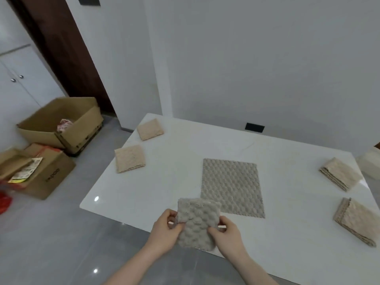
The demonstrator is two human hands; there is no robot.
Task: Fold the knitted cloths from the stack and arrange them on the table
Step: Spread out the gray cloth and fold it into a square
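Both hands hold a folded grey-beige knitted cloth (197,221) above the near edge of the white table (287,243). My left hand (166,231) pinches its left side, and my right hand (226,233) pinches its right side. Just beyond it a larger knitted cloth (232,187) lies spread flat on the table. Two folded cloths lie at the table's left, the nearer cloth (129,158) and the farther cloth (150,128). On the right are two stacks of cloths, a far stack (340,173) and a near stack (357,221).
Open cardboard boxes (59,122) stand on the grey floor to the left of the table, with a lower box (37,171) holding papers. A white wall runs behind the table, with a dark outlet (254,127). A white object (370,163) sits past the right edge.
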